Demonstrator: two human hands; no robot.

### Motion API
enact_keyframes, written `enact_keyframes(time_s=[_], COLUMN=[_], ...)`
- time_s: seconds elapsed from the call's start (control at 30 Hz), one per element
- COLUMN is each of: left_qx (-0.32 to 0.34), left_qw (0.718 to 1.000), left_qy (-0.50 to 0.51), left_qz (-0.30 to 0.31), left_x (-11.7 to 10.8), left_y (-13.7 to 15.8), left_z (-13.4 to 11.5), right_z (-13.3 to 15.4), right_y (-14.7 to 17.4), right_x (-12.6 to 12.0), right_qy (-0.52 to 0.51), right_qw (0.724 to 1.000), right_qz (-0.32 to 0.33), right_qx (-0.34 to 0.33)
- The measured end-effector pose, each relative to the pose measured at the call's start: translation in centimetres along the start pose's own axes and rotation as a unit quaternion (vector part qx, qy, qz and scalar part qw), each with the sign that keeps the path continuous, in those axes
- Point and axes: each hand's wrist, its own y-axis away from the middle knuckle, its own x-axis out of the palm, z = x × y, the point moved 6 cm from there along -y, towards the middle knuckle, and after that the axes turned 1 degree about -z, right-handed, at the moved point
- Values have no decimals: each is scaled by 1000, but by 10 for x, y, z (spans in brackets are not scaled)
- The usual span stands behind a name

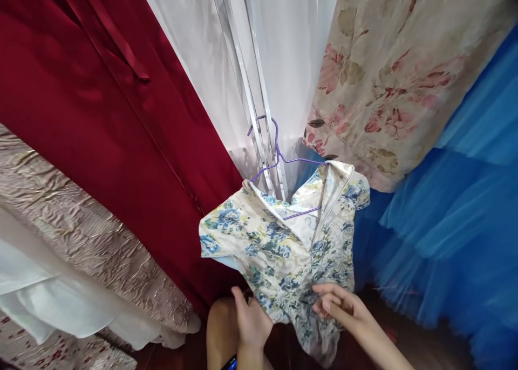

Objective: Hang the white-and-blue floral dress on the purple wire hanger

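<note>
A short-sleeved floral garment (267, 246), cream with blue and yellow flowers, hangs on a purple hanger (278, 149). Its neck opening is spread in a deep V, with white lining showing inside. At the garment's lower left edge is my left hand (254, 322), thumb stretched up and apart; its other fingers are partly hidden behind the cloth. My right hand (340, 308) is in front of the lower right part, fingers loosely curled and apart, with nothing visible between them. Whether its fingertips touch the fabric is unclear.
A white metal stand (253, 89) rises behind the hanger. Around it hang a dark red cloth (133, 143), a beige floral cloth (376, 89), blue tulle (465, 208) and a textured pinkish fabric (93, 235). A bent knee (220, 329) shows beside my left hand.
</note>
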Motion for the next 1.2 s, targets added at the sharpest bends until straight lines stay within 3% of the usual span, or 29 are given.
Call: enact_keyframes(time_s=[0.1,0.23,0.33,0.5,0.67,0.83,1.2], left_qx=[-16,45,55,37,41,64,36], left_qw=[997,981,981,989,992,991,994], left_qy=[-59,-186,-186,-132,-110,-113,-90], left_qz=[36,-13,-28,-62,-54,-31,-47], left_x=[-13,-23,-22,-34,-47,-47,-49], left_y=[6,6,5,7,5,4,3], left_z=[-4,-25,-32,-27,-24,-27,-20], right_z=[8,19,25,30,34,40,43], right_y=[-19,-39,-50,-62,-65,-58,-59], right_x=[1,3,8,18,26,32,29], right_qy=[56,77,89,130,125,101,88], right_qw=[996,981,974,974,979,986,990], right_qz=[-65,-162,-185,-158,-128,-100,-69], right_qx=[-30,-77,-92,-95,-101,-90,-90])
